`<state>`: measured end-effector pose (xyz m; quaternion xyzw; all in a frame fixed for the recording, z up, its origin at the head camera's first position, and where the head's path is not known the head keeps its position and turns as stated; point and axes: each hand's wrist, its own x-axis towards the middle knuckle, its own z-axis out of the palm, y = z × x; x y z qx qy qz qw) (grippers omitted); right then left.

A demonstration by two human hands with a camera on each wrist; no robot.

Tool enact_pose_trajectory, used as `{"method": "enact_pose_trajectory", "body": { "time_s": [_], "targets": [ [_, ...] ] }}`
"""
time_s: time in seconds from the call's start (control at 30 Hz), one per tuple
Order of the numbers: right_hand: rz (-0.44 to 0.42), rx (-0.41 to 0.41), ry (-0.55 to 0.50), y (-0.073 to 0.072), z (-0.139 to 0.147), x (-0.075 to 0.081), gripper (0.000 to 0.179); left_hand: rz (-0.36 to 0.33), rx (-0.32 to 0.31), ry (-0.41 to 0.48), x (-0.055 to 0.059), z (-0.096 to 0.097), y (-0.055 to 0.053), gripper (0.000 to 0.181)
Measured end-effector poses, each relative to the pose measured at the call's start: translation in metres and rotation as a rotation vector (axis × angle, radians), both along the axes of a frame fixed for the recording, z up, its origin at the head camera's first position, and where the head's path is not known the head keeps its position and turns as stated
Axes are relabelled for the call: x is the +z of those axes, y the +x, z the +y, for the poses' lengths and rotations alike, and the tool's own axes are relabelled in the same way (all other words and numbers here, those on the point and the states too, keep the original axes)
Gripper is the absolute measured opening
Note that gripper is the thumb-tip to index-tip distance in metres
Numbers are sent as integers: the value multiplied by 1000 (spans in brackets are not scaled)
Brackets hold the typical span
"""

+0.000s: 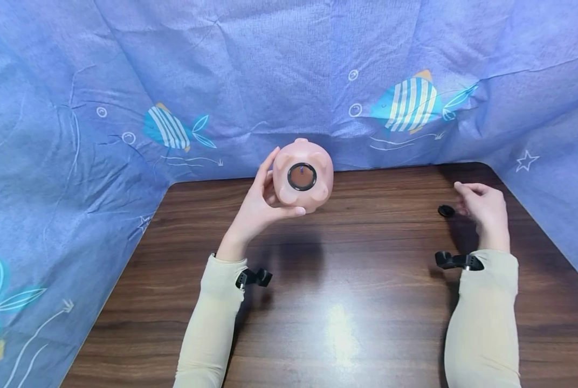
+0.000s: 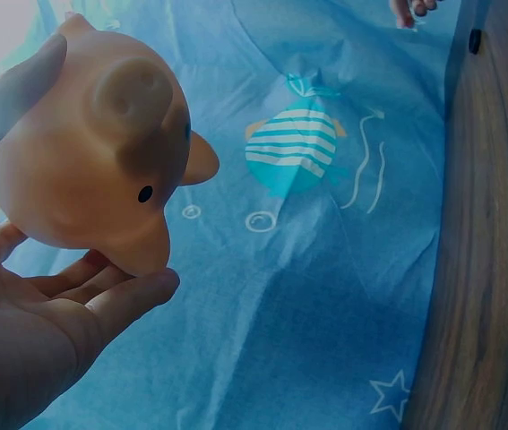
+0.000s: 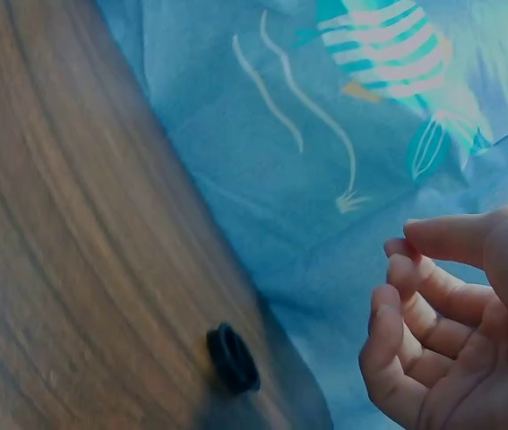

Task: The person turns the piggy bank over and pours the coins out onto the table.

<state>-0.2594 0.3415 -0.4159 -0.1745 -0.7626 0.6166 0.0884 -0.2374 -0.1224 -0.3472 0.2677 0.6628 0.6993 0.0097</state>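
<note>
My left hand (image 1: 260, 210) holds a pink piggy bank (image 1: 324, 178) raised above the table, thumb on one side and fingers on the other. Its underside faces the head view, showing a round hole rimmed in black, with a small bluish spot inside. In the left wrist view the pig's snout (image 2: 133, 94), a black eye and ears are visible. Over the table's right part, my right hand (image 1: 485, 207) has nothing in it; its fingers are loosely bent and the thumb is near the index fingertip. Beside those fingers a black round stopper (image 3: 234, 359) lies on the table.
The brown wood-grain table (image 1: 366, 237) is shiny, with a bright reflection near its front. A blue cloth (image 1: 289, 70) printed with fish and stars hangs behind it and along both sides. Each sleeve carries a small black wrist camera (image 1: 456, 261).
</note>
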Motion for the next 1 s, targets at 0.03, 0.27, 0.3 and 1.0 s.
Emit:
{"method": "enact_pose_trajectory", "body": {
  "time_s": [0.03, 0.27, 0.3, 1.0],
  "targets": [
    [21, 22, -67, 0, -1, 2, 22, -1, 1, 0, -1, 0, 0, 113],
    [89, 216, -321, -1, -25, 14, 22, 31, 26, -51, -5, 1, -1, 114],
    [84, 247, -302, -1, -31, 15, 22, 36, 29, -57, -5, 1, -1, 114],
    [-21, 788, -179, 14, -184, 62, 79, 90, 8, -130, -18, 19, -5, 118]
  ]
}}
